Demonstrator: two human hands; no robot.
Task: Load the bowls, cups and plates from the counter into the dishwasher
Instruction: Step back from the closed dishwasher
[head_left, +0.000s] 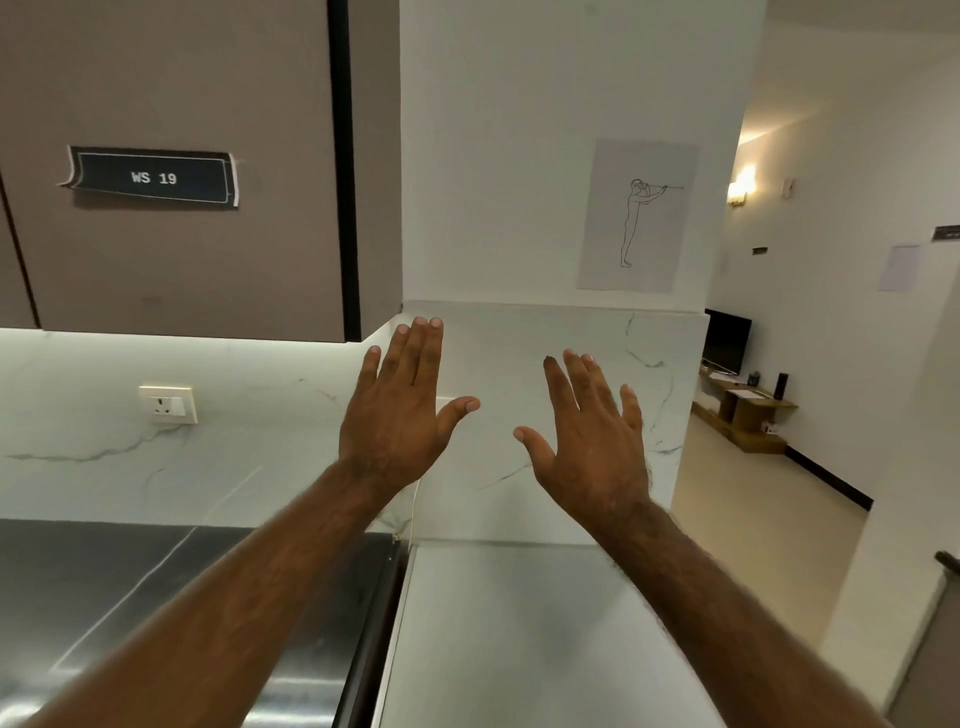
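Holding my left hand (400, 415) and right hand (592, 441) up, both spread flat and empty, over the pale marble desk (519, 623); no bowls, cups, plates or dishwasher are showing, so I'm risking reaching blind.

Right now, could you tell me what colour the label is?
Black with white lettering; head view shows the label.
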